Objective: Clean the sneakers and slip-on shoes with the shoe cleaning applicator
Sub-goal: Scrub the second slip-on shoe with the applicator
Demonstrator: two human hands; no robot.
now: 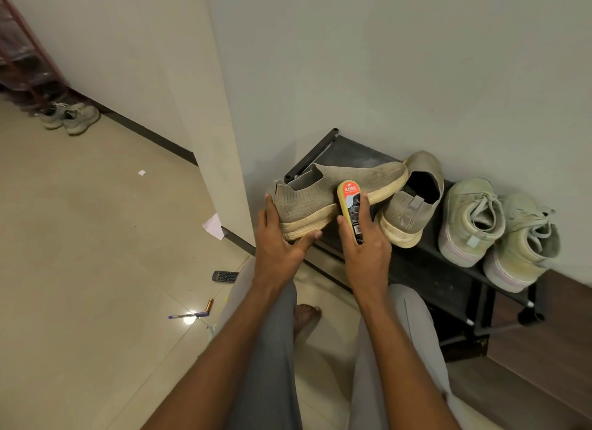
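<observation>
My left hand [279,237] grips the heel end of a grey knit slip-on shoe [333,189], held on its side over the black shoe rack [429,269]. My right hand [365,243] holds the yellow shoe cleaning applicator [349,205], its orange-labelled top against the shoe's cream sole. The second slip-on [413,202] stands on the rack to the right, heel toward me. Two pale laced sneakers [499,231] stand further right on the rack, against the wall.
A wall corner juts out left of the rack. On the tiled floor lie a remote control [225,276], a purple pen [188,315], a small battery [209,304] and paper scraps. Another pair of sneakers [72,118] sits far left by a red rack. My knees are below.
</observation>
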